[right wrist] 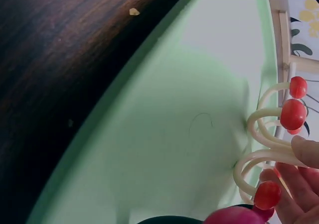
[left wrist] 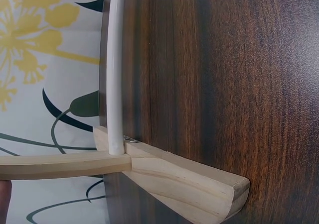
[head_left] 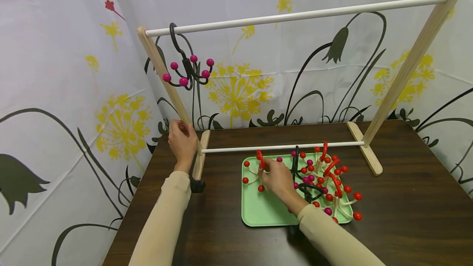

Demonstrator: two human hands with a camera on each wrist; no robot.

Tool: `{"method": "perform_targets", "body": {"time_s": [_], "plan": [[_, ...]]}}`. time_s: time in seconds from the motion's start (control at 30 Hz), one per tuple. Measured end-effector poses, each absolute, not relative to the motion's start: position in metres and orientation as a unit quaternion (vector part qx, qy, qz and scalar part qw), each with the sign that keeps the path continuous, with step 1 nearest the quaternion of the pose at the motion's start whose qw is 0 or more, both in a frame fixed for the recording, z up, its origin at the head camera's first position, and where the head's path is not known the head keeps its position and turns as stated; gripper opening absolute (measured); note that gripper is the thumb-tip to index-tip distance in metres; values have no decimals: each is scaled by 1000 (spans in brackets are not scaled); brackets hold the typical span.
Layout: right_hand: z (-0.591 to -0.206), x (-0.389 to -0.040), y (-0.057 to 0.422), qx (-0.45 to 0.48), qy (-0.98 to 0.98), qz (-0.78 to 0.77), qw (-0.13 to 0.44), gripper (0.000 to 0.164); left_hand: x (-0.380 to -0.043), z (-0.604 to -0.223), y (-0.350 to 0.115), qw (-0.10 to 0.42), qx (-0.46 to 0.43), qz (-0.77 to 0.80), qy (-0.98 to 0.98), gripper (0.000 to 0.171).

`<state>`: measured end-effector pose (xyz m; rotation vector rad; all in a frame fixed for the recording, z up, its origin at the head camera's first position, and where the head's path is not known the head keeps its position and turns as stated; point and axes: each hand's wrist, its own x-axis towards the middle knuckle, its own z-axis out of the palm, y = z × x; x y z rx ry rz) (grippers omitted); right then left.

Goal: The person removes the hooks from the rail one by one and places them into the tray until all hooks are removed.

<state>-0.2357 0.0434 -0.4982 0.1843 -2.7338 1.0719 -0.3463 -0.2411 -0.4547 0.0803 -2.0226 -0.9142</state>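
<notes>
My left hand (head_left: 182, 143) grips the lower part of the left wooden post (head_left: 171, 89) of a rack; only a fingertip (left wrist: 4, 196) shows in the left wrist view. Over the green tray (head_left: 258, 212), my right hand (head_left: 278, 180) pinches a multi-armed hook hanger (right wrist: 271, 154) with cream arms, red ball tips and a red hook top (head_left: 260, 159). Its arms spread near the tray's left side. A black hanger (head_left: 187, 69) with magenta balls hangs from the left end of the white top rod (head_left: 295, 16).
More hangers crowd the tray's right half, some black with magenta balls (head_left: 328, 211), others cream with red balls (head_left: 357, 216) poking past the rim. The rack's white lower rod (head_left: 281, 147) runs just behind the tray. A right wooden foot (head_left: 366, 149) stands on the dark table (head_left: 406, 216).
</notes>
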Motion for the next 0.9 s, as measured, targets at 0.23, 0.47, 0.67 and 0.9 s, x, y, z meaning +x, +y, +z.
{"method": "perform_targets", "body": {"time_s": [0.23, 0.47, 0.67, 0.9], "plan": [[-496, -232, 44, 60, -924, 362, 110, 12, -347, -456, -242, 443, 37, -365, -818, 20], [-480, -224, 47, 58, -918, 370, 128, 29, -348, -456, -242, 448, 39, -365, -816, 20], [-463, -216, 48, 62, -913, 389, 104, 49, -348, -455, -242, 444, 37, -363, -818, 20], [-435, -208, 47, 64, -917, 391, 47, 96, -347, -454, -241, 443, 33, -369, -816, 21]]}}
